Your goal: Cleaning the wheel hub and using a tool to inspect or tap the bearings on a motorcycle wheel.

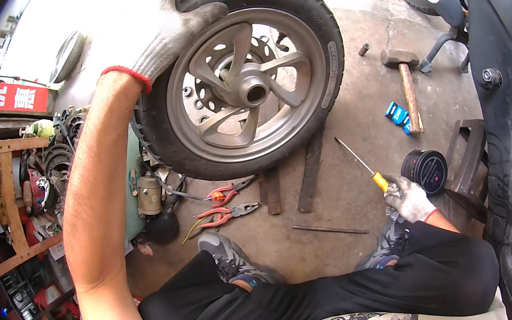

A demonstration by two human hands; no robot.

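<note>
Head camera showed one wheel (239, 88), its black tyre (230, 166) tilted in front of the person, above two flat bars (311, 175) on the floor (277, 259). Two gloved hands were in sight. The left hand (171, 32) grasped the wheel at its upper left edge, thumb along the tyre's side and fingers reaching over the tread. The right hand (409, 198) was closed around the handle end of one screwdriver (379, 182), yellow-handled, its tip pointing up and left toward the wheel, well apart from it.

Two pliers (236, 211) with red handles lay below the wheel, near the left shoe (227, 257), one of two shoes. One thin rod (330, 229) lay between the shoes and the bars. Just beside the right hand sat one round black tin (424, 172). Farther up lay one hammer (409, 94) and one small short cylinder (364, 50).
</note>
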